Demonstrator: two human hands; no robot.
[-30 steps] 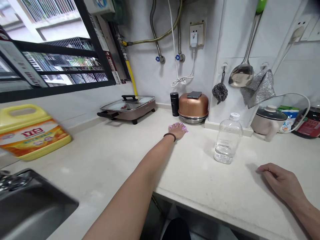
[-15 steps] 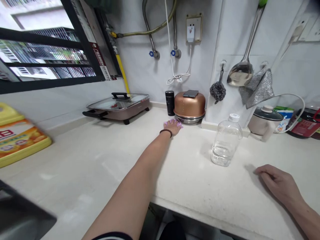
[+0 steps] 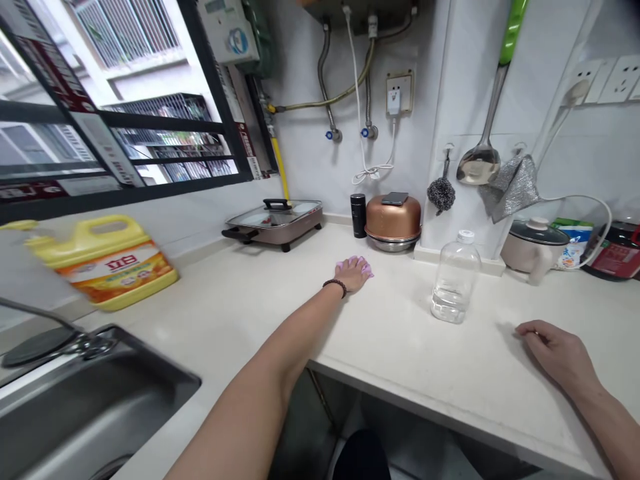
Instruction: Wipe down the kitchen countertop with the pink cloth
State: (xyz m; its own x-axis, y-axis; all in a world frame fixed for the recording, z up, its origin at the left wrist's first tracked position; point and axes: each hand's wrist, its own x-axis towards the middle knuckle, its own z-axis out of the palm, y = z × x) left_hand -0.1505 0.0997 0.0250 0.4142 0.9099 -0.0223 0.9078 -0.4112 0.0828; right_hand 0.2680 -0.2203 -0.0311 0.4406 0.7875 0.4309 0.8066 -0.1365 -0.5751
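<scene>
Here, on a pale kitchen countertop [image 3: 400, 333], a clear bottle [image 3: 454, 283] with a white cap stands upright, partly filled with clear liquid; no writing can be made out on it. To the left of the bottle, the person's left hand [image 3: 353, 273], with a dark beaded bracelet [image 3: 339, 283] at the wrist, lies palm down, fingers spread apart over a pink cloth [image 3: 368, 270] pressed against the counter. To the right of the bottle and nearer the person, the right hand [image 3: 560, 353] rests loosely curled; whether its fingers meet or hold anything cannot be told. Well to the bottle's left sits a yellow jug [image 3: 123, 273], whose orange-and-white label carries the brand 立白 in large red characters above pictures of orange fruit; its smaller print is too blurred to read. Behind and left of the bottle are a black flask [image 3: 359, 217], its tiny marking illegible, and a copper-coloured dome [image 3: 393, 220] with a phone [image 3: 395, 199] on top. Right of the bottle, farther back, a green, blue and white packet [image 3: 573, 241] and a dark jar [image 3: 613, 259] with a red label show lettering too small to read. Far to the bottle's upper left, a wall meter [image 3: 227, 30] bears a round blue emblem.
</scene>
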